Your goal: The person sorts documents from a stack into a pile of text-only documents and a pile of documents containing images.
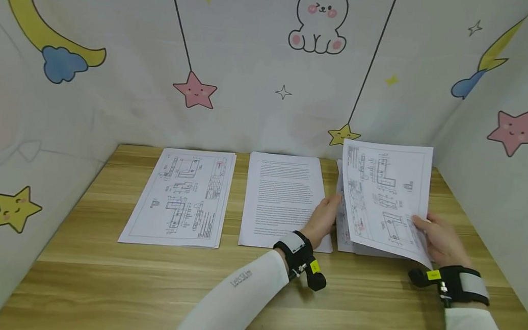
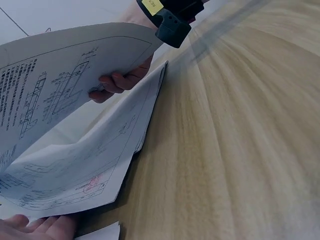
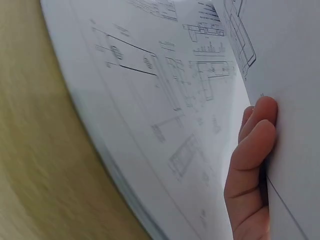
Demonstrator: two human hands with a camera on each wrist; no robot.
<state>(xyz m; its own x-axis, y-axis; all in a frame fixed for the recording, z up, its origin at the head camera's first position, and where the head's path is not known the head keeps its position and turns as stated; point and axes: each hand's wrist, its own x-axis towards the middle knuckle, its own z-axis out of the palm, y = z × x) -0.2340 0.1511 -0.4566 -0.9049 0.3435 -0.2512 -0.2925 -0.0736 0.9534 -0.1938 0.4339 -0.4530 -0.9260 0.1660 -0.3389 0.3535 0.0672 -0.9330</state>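
A sheet with technical drawings [image 1: 381, 193] is raised and tilted above the right-hand stack. My right hand [image 1: 444, 241] pinches it by its right edge, thumb on the front and fingers [image 3: 252, 150] behind. Beneath it lies the stack of drawing sheets [image 2: 75, 165], its upper pages bowed upward in the left wrist view. My left hand [image 1: 324, 218] is at the stack's left edge, its fingers [image 2: 55, 227] extended and touching the paper's side. Part of those fingertips is hidden by the paper.
A stack of text pages [image 1: 284, 202] lies in the middle of the wooden table [image 1: 145, 289], partly under the left hand. Another stack of drawings [image 1: 181, 200] lies at left. A patterned cloth [image 1: 254, 46] encloses the back and sides.
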